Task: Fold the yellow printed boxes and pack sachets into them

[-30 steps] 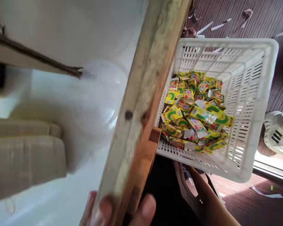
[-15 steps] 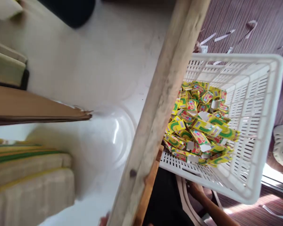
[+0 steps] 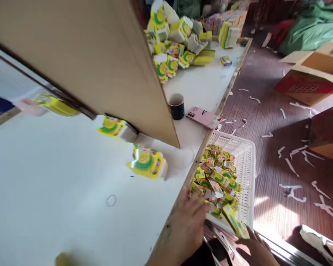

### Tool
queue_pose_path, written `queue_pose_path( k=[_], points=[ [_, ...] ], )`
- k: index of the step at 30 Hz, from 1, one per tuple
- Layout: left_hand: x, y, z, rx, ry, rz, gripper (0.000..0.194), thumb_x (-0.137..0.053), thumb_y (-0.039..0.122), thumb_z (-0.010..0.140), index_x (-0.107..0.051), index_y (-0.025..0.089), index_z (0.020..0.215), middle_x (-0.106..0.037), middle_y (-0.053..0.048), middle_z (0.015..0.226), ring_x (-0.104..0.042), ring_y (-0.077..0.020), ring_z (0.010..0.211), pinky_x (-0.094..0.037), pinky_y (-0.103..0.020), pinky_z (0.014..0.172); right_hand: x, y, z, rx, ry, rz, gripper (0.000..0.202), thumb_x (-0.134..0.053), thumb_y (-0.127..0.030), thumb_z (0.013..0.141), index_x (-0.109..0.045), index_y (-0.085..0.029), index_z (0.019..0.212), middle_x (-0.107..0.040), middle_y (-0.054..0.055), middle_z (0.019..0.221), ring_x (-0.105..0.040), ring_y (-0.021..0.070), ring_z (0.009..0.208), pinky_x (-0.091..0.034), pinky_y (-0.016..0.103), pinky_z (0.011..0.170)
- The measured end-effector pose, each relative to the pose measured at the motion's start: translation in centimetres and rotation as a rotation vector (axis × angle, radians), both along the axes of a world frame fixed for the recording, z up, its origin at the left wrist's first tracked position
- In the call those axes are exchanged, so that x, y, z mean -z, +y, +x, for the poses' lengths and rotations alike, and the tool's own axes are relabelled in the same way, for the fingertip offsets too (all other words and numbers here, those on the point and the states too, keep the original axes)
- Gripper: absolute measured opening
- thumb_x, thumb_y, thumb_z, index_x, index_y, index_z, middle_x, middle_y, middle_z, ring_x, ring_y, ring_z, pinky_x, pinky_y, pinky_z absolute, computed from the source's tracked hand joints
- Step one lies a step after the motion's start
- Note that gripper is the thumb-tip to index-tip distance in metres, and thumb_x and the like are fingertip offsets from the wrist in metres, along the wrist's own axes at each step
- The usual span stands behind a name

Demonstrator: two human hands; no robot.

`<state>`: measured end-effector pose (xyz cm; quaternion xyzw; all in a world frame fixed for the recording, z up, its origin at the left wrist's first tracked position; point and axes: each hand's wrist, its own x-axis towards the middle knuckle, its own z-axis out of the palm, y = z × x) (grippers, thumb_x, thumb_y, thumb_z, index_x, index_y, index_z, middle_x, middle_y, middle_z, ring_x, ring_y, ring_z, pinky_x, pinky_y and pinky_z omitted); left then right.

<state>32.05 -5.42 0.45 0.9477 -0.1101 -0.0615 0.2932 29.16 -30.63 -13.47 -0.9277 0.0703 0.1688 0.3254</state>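
Note:
My left hand is open, its fingers stretched out over the wooden edge of the white table toward the basket. At the bottom right, my right hand has thumb and fingers on either side of the end of a small yellow and green carton, at the near rim of the basket. The white plastic basket stands beside the table edge. Many small yellow cartons with green and red print lie in it, some with white end flaps sticking out.
On the white table are a yellow carton bundle, a large cardboard sheet, a dark mug, a pink phone and piled cartons. Cardboard boxes and paper strips are on the floor.
The view has swung, so the basket appears smaller and lower, and more table and floor shows. Both hands have come into view by the basket, the right one with a carton.

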Motion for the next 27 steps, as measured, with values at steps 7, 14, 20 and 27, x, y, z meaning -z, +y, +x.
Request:
queue_pose_path(
  k=[7, 14, 20, 27],
  points=[
    [-2.4, -4.9, -6.8, -0.23, -0.118, -0.44, 0.039, -0.048, 0.008, 0.084, -0.064, 0.024, 0.115, -0.064, -0.01, 0.128, -0.055, -0.0254, 0.125, -0.043, -0.047, 0.11, -8.3, 7.0, 2.7, -0.317, -0.16, 0.414, 0.022, -0.056, -0.037, 0.075, -0.072, -0.023, 0.078, -0.075, 0.012, 0.083, -0.07, 0.0301, 0.082, -0.054, 0.04, 0.075],
    [-6.6, 1.8, -21.5, -0.865, -0.483, -0.197, 0.026, -0.047, 0.012, 0.092, -0.063, 0.023, 0.108, -0.065, -0.009, 0.118, -0.061, -0.0227, 0.114, -0.053, -0.041, 0.097, -16.2, 18.6, -3.5, -0.874, -0.353, 0.651, 0.024, -0.048, -0.032, 0.093, -0.069, -0.022, 0.095, -0.071, 0.008, 0.096, -0.065, 0.0229, 0.093, -0.05, 0.035, 0.085],
    [-0.8, 6.2, -29.5, -1.283, -0.487, 0.091, 0.049, -0.05, 0.024, 0.091, -0.042, 0.024, 0.139, -0.048, -0.012, 0.145, -0.035, -0.0343, 0.139, -0.035, -0.056, 0.111, -15.7, 28.9, -12.8, -1.008, -0.407, 0.582, 0.032, -0.061, -0.032, 0.083, -0.067, -0.017, 0.111, -0.069, 0.014, 0.11, -0.062, 0.0303, 0.103, -0.047, 0.04, 0.089],
    [2.9, 5.0, -30.7, -1.271, -0.379, -0.131, 0.056, -0.05, 0.018, 0.088, -0.039, 0.021, 0.143, -0.041, -0.015, 0.15, -0.034, -0.0282, 0.14, -0.032, -0.054, 0.113, -13.2, 29.6, -15.3, -1.063, -0.421, 0.513, 0.027, -0.055, -0.022, 0.084, -0.068, -0.02, 0.108, -0.069, 0.013, 0.111, -0.057, 0.0323, 0.106, -0.041, 0.045, 0.091]
  ],
)
